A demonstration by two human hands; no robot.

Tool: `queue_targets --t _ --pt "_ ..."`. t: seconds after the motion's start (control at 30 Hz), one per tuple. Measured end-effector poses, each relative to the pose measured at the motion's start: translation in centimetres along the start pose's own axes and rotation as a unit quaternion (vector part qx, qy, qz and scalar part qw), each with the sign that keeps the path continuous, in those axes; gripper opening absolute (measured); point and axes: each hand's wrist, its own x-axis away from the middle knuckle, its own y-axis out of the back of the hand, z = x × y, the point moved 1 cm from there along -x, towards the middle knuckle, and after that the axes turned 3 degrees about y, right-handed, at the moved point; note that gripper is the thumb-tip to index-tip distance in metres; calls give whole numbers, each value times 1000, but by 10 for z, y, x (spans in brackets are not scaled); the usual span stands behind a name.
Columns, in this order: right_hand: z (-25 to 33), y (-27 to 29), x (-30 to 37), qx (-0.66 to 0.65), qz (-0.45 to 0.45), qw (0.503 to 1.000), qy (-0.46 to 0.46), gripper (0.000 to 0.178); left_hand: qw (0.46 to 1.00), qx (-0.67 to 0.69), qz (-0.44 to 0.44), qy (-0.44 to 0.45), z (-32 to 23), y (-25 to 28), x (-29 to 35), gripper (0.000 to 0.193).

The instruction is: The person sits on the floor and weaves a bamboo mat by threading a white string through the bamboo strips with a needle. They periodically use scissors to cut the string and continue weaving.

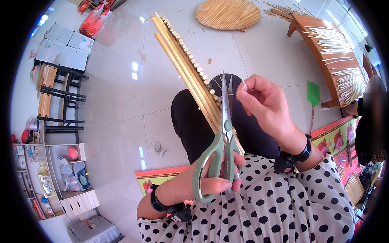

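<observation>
My left hand [221, 174] is closed round the green handles of a pair of scissors [225, 133]. The blades point away from me and stand slightly apart at the tips. A thin white string [231, 94] crosses by the blades, and my right hand [263, 99] pinches it between thumb and fingertips. Beneath the scissors, a panel of yellowish stalks [190, 77] slants across my dark-trousered lap, with a row of pale cut ends along its right edge. Where the string meets the stalks is partly hidden by the blades.
On the tiled floor ahead lies a round slatted mat [228, 14]. A brown wooden bench [320, 48] at the right bears many white sticks. Beside it are a green fly swatter [313, 93] and a person's dark sleeve. Folded black-legged stools [60, 97] and shelves [77, 178] stand left.
</observation>
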Motion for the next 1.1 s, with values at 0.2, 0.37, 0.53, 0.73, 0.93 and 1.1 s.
queue_targets --t 0.2,0.37,0.53,0.73,0.93,1.1 --pt "-1 -2 -1 29 3 1000 4 8 1000 10 5 -10 6 6 0 62" --pt "-5 -5 -1 37 0 999 4 7 1000 -4 7 -22 10 10 0 63" --pt "-2 -11 0 58 0 998 12 6 999 9 29 -38 12 12 1 58" --pt "3 -15 3 95 -2 995 34 4 998 -5 22 -52 7 21 4 57" --pt "7 0 0 24 -67 995 64 4 984 -12 -19 -179 9 26 19 67" --pt "-12 74 -30 124 -170 967 143 15 905 19 -205 -372 47 88 45 65"
